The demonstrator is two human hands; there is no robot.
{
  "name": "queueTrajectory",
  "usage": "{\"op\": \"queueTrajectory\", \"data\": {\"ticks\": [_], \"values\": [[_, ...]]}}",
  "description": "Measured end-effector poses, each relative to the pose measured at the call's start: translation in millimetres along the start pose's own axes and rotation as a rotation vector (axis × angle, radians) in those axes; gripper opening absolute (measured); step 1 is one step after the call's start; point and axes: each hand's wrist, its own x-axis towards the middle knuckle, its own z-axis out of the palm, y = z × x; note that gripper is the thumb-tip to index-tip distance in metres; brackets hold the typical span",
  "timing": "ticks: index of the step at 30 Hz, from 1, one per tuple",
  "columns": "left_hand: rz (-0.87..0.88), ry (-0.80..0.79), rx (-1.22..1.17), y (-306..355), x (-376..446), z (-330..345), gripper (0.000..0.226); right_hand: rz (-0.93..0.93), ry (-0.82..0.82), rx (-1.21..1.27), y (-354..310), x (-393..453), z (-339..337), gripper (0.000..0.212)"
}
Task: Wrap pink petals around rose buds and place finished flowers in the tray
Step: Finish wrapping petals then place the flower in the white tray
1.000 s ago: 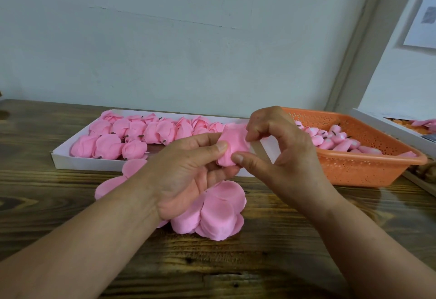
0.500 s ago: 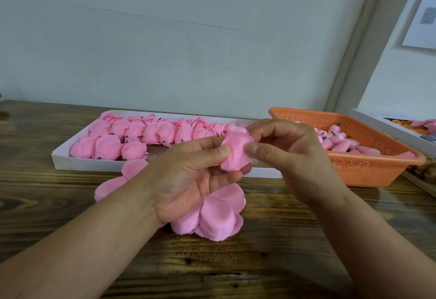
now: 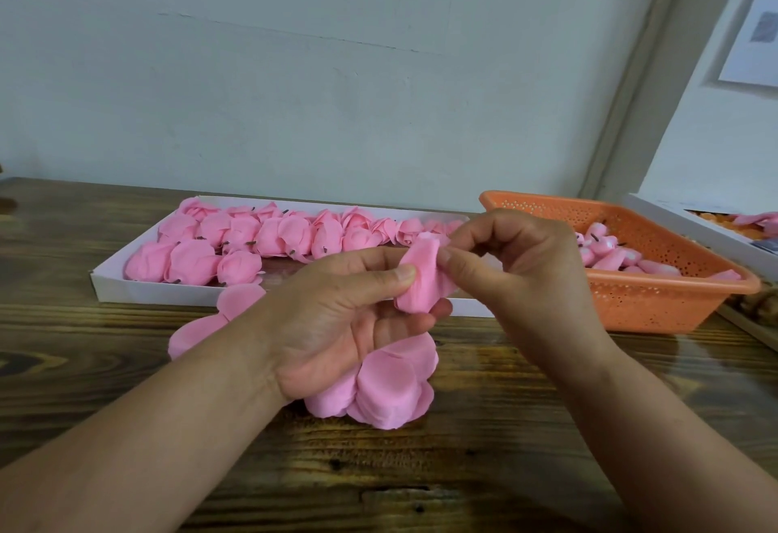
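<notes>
I hold both hands raised above the wooden table [image 3: 126, 364], in the middle of the scene. My left hand [image 3: 337, 313] grips the pink flower [image 3: 421, 276]: the thumb presses its near left side and the curled fingers support it from below. My right hand [image 3: 518, 276] pinches the flower's right edge between thumb and forefinger, with the other fingers curled above. The flower is held upright between the two hands, clear of the table.

Directly below the hands, a pile of loose pink petals [image 3: 391, 389] lies on the table; more petals extend to the left, partly hidden by my left wrist.

Beyond the hands, the white tray [image 3: 139, 286] lies lengthwise along the far side of the table. Finished flowers [image 3: 235, 238] fill its left and far portions in rows.

To the right of the tray stands the orange basket [image 3: 656, 301], perforated, holding rose buds [image 3: 606, 252]. A white box [image 3: 673, 212] is partly visible at the far right edge.
</notes>
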Motion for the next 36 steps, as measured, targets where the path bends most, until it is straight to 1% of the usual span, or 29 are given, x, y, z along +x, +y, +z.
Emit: {"op": "queueTrajectory", "data": {"ticks": [2, 6, 10, 12, 14, 16, 17, 21, 24, 27, 29, 31, 33, 34, 36], "values": [[0.02, 0.017, 0.04, -1, 0, 0, 0.04, 0.001, 0.031, -0.012, -4, -1, 3, 0.021], [0.055, 0.056, 0.087, -3, 2, 2, 0.037, 0.13, 0.066, 0.063, -5, -2, 6, 0.024], [0.086, 0.104, 0.123, -7, 4, 3, 0.037, 0.221, 0.011, 0.139, -3, -1, 7, 0.019], [0.092, 0.137, 0.118, -8, 5, 2, 0.035, 0.264, -0.025, 0.226, -2, 0, 6, 0.027], [0.105, 0.16, 0.133, -9, 6, 1, 0.032, 0.288, -0.086, 0.26, -2, 1, 4, 0.036], [0.123, 0.166, 0.184, -10, 6, 1, 0.03, 0.302, -0.14, 0.257, -1, 1, 4, 0.039], [0.13, 0.165, 0.206, -11, 6, 1, 0.029, 0.309, -0.155, 0.251, 0, 1, 4, 0.037], [0.139, 0.166, 0.262, -13, 7, 1, 0.031, 0.3, -0.166, 0.217, 2, 2, 2, 0.012], [0.124, 0.152, 0.297, -13, 8, -1, 0.028, 0.268, -0.158, 0.183, 2, 3, 1, 0.014], [0.078, 0.115, 0.338, -11, 7, -3, 0.036, 0.233, -0.169, 0.159, 1, 4, 0, 0.019], [0.056, 0.09, 0.381, -8, 5, -6, 0.038, 0.215, -0.181, 0.134, 0, 4, -1, 0.021], [0.058, 0.098, 0.432, -4, 5, -10, 0.034, 0.215, -0.165, 0.147, 1, 5, -3, 0.022], [0.102, 0.142, 0.457, 1, 6, -14, 0.032, 0.223, -0.122, 0.196, 3, 6, -5, 0.021], [0.122, 0.141, 0.457, 4, 7, -16, 0.034, 0.226, -0.105, 0.228, 4, 7, -6, 0.02], [0.121, 0.041, 0.523, 6, 7, -16, 0.052, 0.22, -0.112, 0.287, 6, 6, -6, 0.019]]}}
